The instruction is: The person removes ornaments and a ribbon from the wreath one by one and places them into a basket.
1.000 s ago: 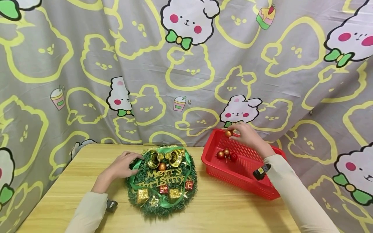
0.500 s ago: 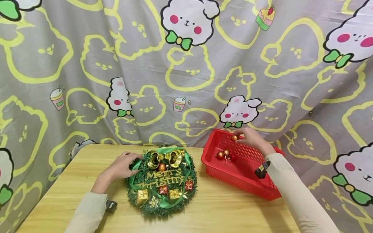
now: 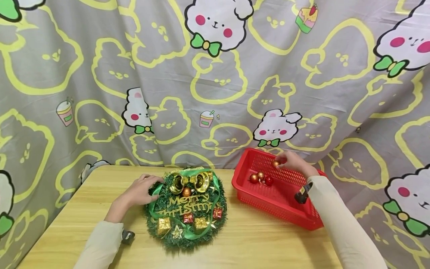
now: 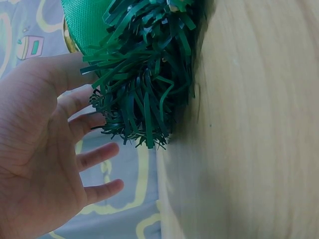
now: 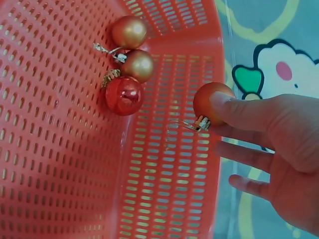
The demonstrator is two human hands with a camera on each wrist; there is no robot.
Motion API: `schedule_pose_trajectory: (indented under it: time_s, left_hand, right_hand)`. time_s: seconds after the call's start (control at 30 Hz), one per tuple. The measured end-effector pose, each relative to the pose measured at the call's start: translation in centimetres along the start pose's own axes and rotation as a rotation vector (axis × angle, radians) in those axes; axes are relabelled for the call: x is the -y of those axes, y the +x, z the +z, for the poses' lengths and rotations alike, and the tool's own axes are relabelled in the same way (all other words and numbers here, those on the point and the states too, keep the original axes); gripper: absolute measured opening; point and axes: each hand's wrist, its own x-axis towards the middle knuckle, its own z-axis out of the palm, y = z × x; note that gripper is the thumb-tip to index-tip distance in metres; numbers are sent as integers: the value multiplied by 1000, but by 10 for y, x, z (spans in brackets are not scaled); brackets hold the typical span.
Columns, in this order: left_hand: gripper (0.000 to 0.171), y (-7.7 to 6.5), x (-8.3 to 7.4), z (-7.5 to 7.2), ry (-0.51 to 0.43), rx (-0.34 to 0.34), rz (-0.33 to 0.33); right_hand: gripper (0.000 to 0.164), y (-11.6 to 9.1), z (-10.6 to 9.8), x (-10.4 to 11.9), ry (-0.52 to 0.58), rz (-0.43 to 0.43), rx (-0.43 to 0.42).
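Observation:
My right hand (image 3: 293,163) pinches a gold Christmas bauble (image 5: 207,102) between thumb and fingers, over the back part of a red perforated basket (image 3: 273,211). The bauble's gold hanging loop dangles in the right wrist view. Inside the basket lie two gold baubles (image 5: 129,32) and a shiny red bauble (image 5: 123,95). At the left, my left hand (image 3: 141,190) rests at the edge of a green tinsel wreath (image 3: 183,244), thumb and some fingertips against the tinsel, other fingers spread. The wreath carries gold bells (image 3: 202,182), a gold bauble (image 3: 186,192), a green ribbon (image 3: 198,236) and "Merry Christmas" lettering.
Both wreath and basket stand on a light wooden table (image 3: 252,248), the basket to the wreath's right. A grey curtain (image 3: 215,142) with cartoon prints hangs behind the table and along its sides.
My right hand has moved right and down with the gold bauble, from the basket's back left rim to inside its back wall. The left hand has stayed on the wreath.

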Motion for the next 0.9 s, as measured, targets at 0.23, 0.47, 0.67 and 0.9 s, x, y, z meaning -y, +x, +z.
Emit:
schedule_pose_trajectory:
  time_s: [0.23, 0.47, 0.67, 0.9]
  left_hand:
    - [51, -1, 1, -1, 4, -6, 6]
    - [50, -2, 2, -1, 5, -12, 13]
    - [49, -1, 2, -1, 2, -7, 8]
    - [50, 1, 2, -1, -5, -3, 7]
  right_hand:
    - [27, 4, 4, -13, 77, 53, 94]
    - [30, 6, 10, -23, 125, 90, 137]
    - [27, 7, 17, -28, 105, 123, 159]
    - [25, 6, 26, -32, 100, 144, 162]
